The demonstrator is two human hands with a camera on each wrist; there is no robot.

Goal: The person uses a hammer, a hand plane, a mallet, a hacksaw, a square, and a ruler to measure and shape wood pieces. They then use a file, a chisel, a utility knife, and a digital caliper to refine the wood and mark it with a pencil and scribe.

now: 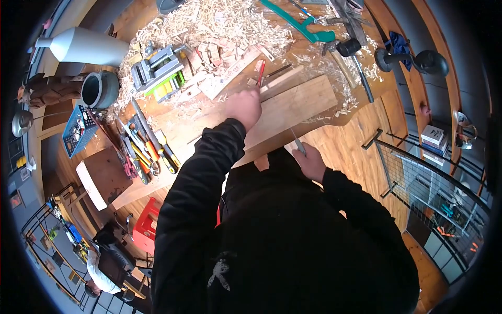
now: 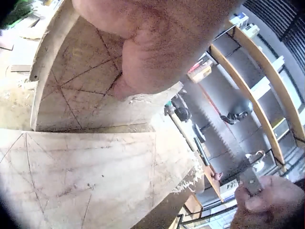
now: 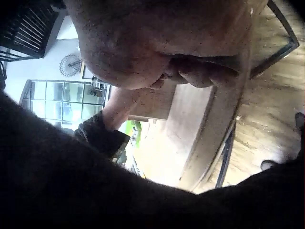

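Note:
My left hand [image 1: 244,108] rests on the wood near a red pencil [image 1: 261,73]; its thumb touches a board with crossing pencil lines [image 2: 71,90] in the left wrist view. Its other fingers are largely hidden, and I cannot tell how they lie. Alongside is a long pale board [image 1: 303,102], whose lower surface fills the bottom left of the left wrist view. My right hand [image 1: 312,163] grips the handle of a saw [image 2: 219,131]. The toothed blade points up and left there, apart from the boards. In the right wrist view the saw itself is hidden.
Wood shavings [image 1: 209,21] cover the bench's far side around a grey vise [image 1: 157,68]. Screwdrivers and other hand tools [image 1: 151,146] lie to the left, beside a blue basket [image 1: 78,131]. A green saw [image 1: 308,29] and a hammer [image 1: 349,48] lie at the upper right.

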